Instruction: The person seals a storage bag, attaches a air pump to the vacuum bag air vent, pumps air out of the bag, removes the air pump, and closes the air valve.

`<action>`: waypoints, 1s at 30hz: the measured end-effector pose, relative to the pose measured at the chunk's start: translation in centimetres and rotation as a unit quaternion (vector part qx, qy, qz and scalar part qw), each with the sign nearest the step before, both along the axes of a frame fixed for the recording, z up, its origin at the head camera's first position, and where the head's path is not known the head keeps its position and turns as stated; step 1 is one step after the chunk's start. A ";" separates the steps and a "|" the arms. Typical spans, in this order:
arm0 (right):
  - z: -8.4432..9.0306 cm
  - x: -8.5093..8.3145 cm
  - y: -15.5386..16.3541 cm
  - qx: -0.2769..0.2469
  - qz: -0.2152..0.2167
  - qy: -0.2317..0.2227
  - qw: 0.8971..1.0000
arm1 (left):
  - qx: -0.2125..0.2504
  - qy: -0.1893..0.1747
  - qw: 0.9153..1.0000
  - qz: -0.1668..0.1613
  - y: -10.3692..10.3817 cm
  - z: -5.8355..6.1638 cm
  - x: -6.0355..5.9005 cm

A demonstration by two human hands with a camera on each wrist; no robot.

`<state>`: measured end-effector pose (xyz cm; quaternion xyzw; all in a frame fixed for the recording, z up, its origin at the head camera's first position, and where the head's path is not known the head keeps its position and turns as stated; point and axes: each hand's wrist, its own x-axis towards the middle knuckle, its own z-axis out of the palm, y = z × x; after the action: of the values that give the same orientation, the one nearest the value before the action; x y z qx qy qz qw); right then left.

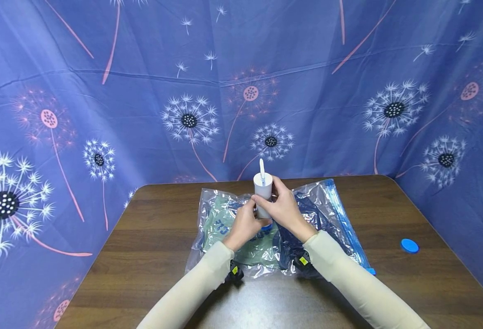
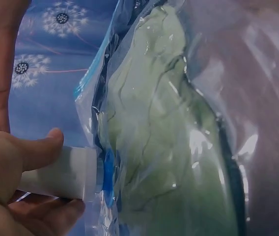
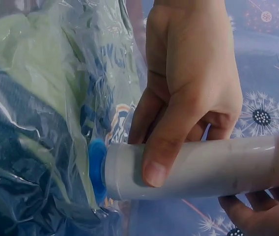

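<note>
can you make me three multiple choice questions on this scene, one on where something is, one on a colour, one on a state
1. Where does the loose blue cap lie?
A. on the table, right of the bag
B. inside the bag
C. on top of the pump

2. What colour is the pump body?
A. red
B. white
C. black

3. How is the pump held?
A. it lies flat, untouched
B. one hand only holds it
C. both hands grip it, upright on the bag's blue valve

Answers:
1. A: the cap sits on the bare wooden table, apart from the clear vacuum bag.
2. B: the wrist views show a white cylinder.
3. C: the left hand and right hand wrap round it, its base on the valve.
</note>
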<state>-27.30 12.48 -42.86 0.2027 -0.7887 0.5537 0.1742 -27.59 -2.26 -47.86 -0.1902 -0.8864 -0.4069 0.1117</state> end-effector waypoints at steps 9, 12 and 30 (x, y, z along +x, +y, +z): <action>-0.3 0.0 0.2 0.016 0.001 -0.010 1.000 | 0.000 0.000 1.000 0.005 -0.1 -0.3 0.0; -0.6 0.1 0.4 0.039 0.008 -0.026 0.999 | -0.005 0.000 1.000 0.002 -0.2 -0.3 0.0; -0.9 0.4 0.6 0.092 0.019 -0.074 0.993 | -0.283 -0.035 0.958 -0.005 -5.5 -0.5 3.1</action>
<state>-26.87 13.07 -43.76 0.1912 -0.8432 0.4952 0.0855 -24.47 -7.77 -48.37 -0.2041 -0.9677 -0.1464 0.0199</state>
